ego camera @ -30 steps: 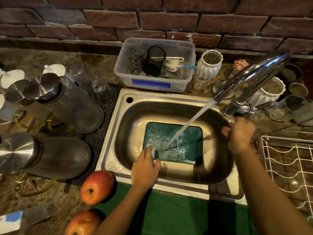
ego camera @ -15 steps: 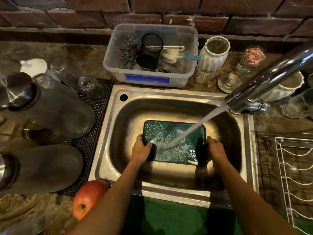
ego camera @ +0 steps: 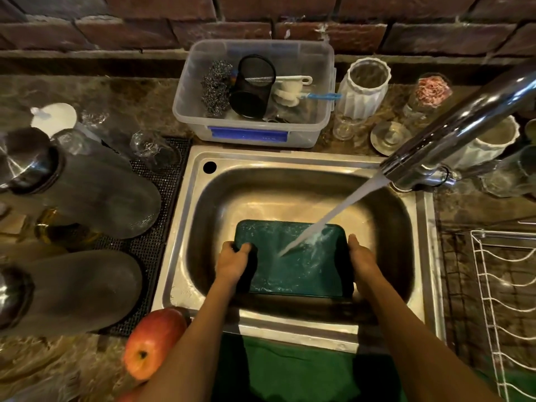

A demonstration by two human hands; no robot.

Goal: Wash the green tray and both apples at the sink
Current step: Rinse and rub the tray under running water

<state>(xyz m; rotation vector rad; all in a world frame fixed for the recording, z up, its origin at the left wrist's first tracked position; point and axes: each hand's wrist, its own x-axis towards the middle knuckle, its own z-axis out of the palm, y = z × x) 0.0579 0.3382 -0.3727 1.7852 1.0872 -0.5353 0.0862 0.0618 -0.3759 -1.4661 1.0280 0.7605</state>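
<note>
Green tray (ego camera: 293, 256) in sink (ego camera: 423, 256) under running water, both hands (ego camera: 233, 261) (ego camera: 361, 256) clamped on side edges. Apple (ego camera: 153, 342) dry on counter (ego camera: 58, 369), apples left.

Dim red brick wall (ego camera: 261, 21) behind brown marbled counter (ego camera: 139, 94).
</note>
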